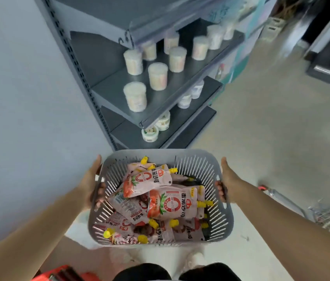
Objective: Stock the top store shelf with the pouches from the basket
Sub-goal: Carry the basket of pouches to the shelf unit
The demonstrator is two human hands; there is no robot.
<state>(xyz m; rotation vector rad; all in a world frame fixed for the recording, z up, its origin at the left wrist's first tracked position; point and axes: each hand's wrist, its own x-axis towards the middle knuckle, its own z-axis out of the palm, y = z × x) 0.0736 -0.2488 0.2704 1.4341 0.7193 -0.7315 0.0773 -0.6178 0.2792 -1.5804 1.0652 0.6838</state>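
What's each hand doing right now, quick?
Left hand: closed, grips the left handle of the basket.
Right hand: closed, grips the basket's right handle.

"番茄沙司" in large characters on the pink pouches (172,205)

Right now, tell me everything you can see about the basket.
The basket is grey, plastic-looking and rectangular with rounded corners. Its walls are cut with vertical slots, and there is a handle opening on each side. It is held in the air before the shelves, with the left hand and right hand gripping through those openings. Inside lies a loose heap of pink pouches with yellow caps.
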